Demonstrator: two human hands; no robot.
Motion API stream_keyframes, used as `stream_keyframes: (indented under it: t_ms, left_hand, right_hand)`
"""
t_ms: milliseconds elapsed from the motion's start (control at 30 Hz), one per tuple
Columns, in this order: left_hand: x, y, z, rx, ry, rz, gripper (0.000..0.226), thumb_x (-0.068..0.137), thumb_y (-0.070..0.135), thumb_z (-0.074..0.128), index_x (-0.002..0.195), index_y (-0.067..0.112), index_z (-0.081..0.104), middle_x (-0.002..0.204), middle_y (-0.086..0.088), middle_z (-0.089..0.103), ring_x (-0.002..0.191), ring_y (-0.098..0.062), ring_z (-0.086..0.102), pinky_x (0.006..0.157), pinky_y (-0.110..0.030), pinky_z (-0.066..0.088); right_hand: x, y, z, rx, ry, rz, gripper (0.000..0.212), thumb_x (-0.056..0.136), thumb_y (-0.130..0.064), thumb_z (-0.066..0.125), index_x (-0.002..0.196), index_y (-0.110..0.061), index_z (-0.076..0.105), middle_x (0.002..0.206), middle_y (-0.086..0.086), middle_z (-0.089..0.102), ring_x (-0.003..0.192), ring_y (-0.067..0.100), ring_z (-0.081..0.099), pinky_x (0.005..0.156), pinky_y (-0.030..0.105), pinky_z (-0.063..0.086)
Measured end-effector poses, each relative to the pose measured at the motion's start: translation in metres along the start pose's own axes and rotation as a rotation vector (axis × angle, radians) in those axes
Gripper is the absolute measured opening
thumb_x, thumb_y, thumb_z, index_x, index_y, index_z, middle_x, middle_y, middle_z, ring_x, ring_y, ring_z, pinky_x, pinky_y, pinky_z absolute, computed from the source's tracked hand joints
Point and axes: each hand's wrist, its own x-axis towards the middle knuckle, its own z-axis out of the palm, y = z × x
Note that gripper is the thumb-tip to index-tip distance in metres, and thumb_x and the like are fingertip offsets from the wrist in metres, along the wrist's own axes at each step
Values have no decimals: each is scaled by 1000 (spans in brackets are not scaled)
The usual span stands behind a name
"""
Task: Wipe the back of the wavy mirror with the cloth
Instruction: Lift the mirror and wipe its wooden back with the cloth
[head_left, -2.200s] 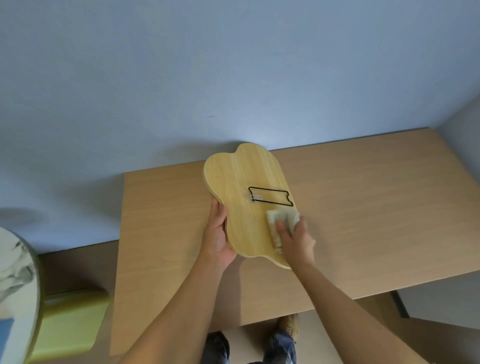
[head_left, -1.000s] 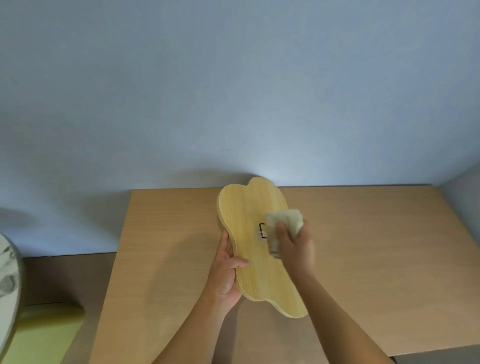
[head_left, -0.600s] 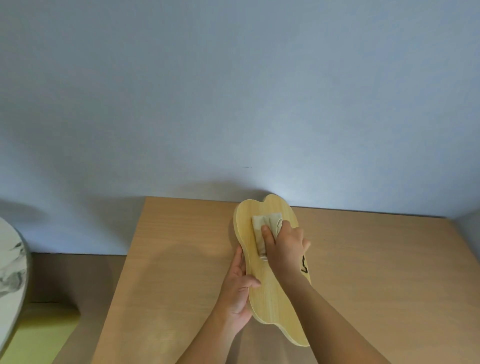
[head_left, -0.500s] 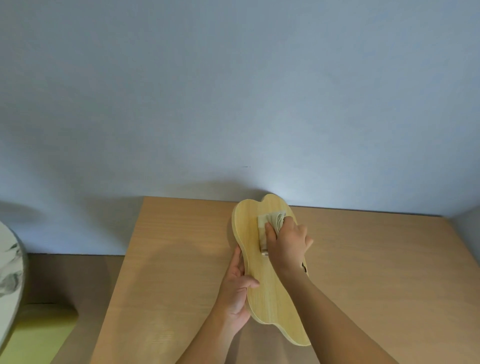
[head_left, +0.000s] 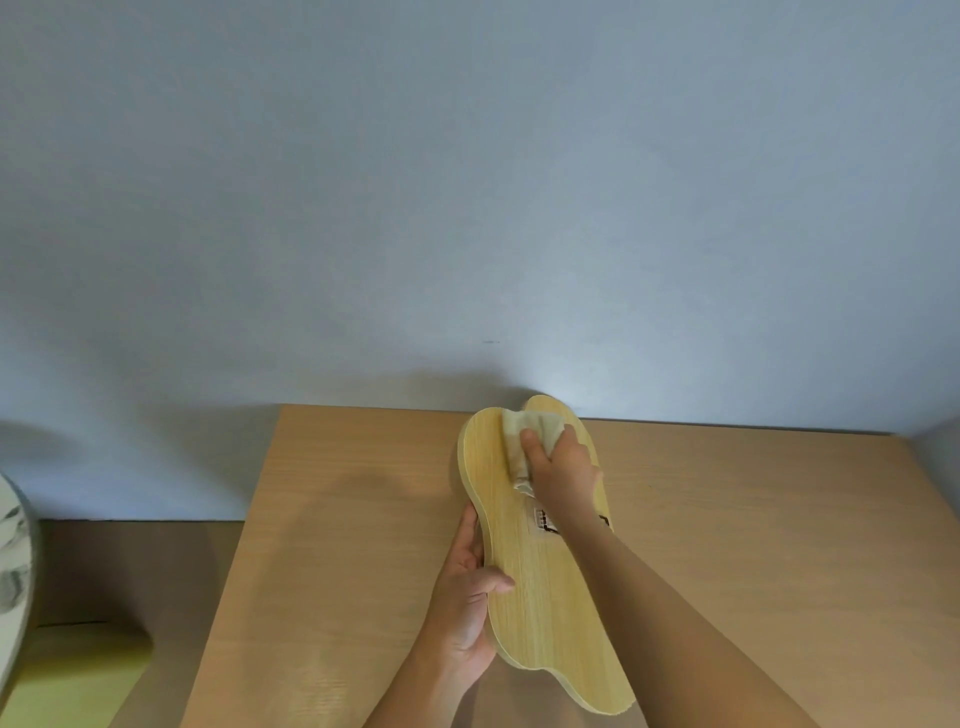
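The wavy mirror (head_left: 540, 597) lies face down on the wooden table (head_left: 337, 519), its pale wooden back up, tilted slightly off the surface. My left hand (head_left: 467, 597) grips its left edge, thumb on top. My right hand (head_left: 563, 473) presses a folded beige cloth (head_left: 524, 431) against the far end of the back, near the wall. A black wire stand (head_left: 548, 522) on the back shows partly beside my right wrist; the rest is hidden by my arm.
A blue-grey wall (head_left: 467, 208) rises right behind the table's far edge. At the far left are a round marble tabletop (head_left: 13, 561) and a yellow-green seat (head_left: 78, 670), lower than the table.
My right hand has slid the cloth from the mirror's near right part, past the wire stand, up to its far end. My left hand kept hold of the left edge.
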Motion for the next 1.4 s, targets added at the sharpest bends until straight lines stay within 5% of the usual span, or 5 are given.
stream_keyframes:
  t_ms: [233, 433, 967, 1200, 1400]
  left_hand:
    - [0, 3, -4, 15, 19, -31, 102, 63, -20, 54, 150, 33, 55, 141, -16, 69, 121, -40, 67, 102, -59, 51]
    - [1, 2, -10, 1, 32, -39, 98, 64, -19, 56, 144, 38, 62, 136, -12, 72, 115, -36, 72, 92, -53, 59]
    - [9, -3, -18, -50, -11, -36, 98, 60, -20, 54, 135, 40, 70, 139, -16, 70, 116, -38, 72, 88, -51, 63]
    - [8, -1, -19, 3, -10, -37, 101, 59, -18, 54, 141, 39, 65, 144, -17, 66, 121, -39, 67, 102, -58, 52]
    - [11, 2, -20, 19, 9, -52, 103, 54, -21, 54, 141, 34, 59, 130, -7, 78, 107, -28, 78, 78, -41, 63]
  right_hand:
    - [26, 49, -16, -98, 85, 249, 36, 103, -49, 48, 113, -14, 53, 107, 12, 73, 110, 36, 63, 97, 46, 34]
    - [6, -2, -17, 429, -47, -65, 28, 99, -47, 61, 110, -21, 61, 91, -4, 75, 87, 15, 73, 78, 36, 58]
    - [42, 108, -14, -190, 123, 321, 40, 103, -52, 45, 111, -13, 53, 106, 13, 71, 108, 33, 57, 98, 49, 38]
    - [43, 8, -4, 356, -79, -36, 37, 100, -49, 58, 112, -14, 57, 100, 8, 74, 94, 31, 72, 88, 56, 56]
    - [62, 40, 8, 109, -56, 107, 53, 104, -55, 45, 125, -7, 57, 114, 15, 72, 112, 37, 65, 105, 52, 43]
